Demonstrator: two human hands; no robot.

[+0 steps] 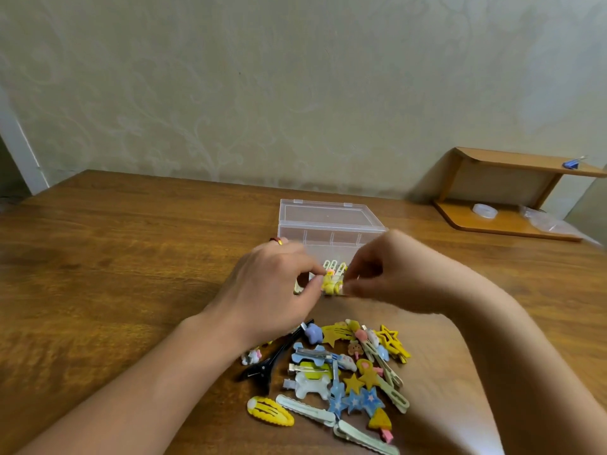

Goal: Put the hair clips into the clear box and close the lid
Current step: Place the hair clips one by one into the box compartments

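A clear plastic box (328, 236) stands open on the wooden table, its lid (325, 213) tipped back behind it. In front of the box both hands meet over a small bundle of yellow hair clips (331, 282). My left hand (269, 287) pinches the bundle's left side and my right hand (374, 277) pinches its right side. Pale clip ends stick up behind the fingers. A pile of several colourful hair clips (331, 372) lies on the table nearer to me, below the hands.
The wooden table (131, 257) runs back to a patterned wall. A small wooden shelf (512, 192) stands at the back right with a roll of clear tape (484, 210), a plastic bag and a blue binder clip (573, 163) on top.
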